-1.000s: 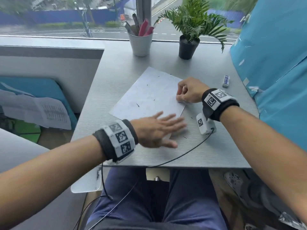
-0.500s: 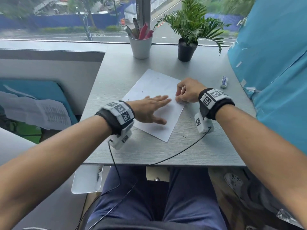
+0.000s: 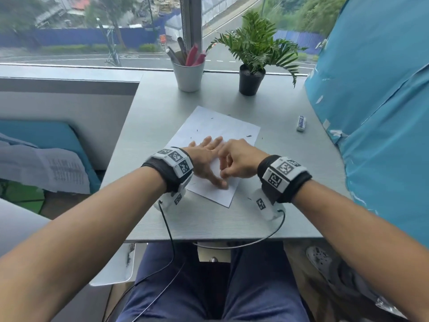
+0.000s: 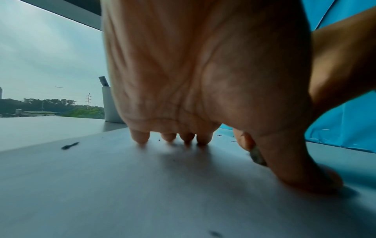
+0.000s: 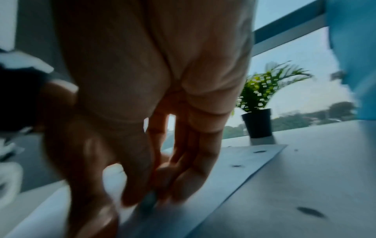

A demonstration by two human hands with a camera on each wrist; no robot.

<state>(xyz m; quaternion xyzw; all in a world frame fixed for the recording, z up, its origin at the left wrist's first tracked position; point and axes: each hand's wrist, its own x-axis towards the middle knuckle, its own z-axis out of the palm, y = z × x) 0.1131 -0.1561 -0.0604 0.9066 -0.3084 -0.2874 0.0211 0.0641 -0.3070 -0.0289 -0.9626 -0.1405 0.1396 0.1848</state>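
The left hand (image 3: 204,159) is pressing flat, fingers straight, on the sheet (image 3: 220,126) beneath both hands; the right hand (image 3: 239,161), touching it, is pinching a small object (image 5: 147,202) too blurred to name. Likely risk: if that pressure is slackening, the sheet may be skidding or creasing.

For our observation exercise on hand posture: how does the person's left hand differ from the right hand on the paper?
The left hand lies flat with straight, spread fingers; the right hand is curled. The left hand presses the paper and holds nothing; the right hand pinches a small grey thing, too blurred to name, against it. Both are over the same sheet, side by side.
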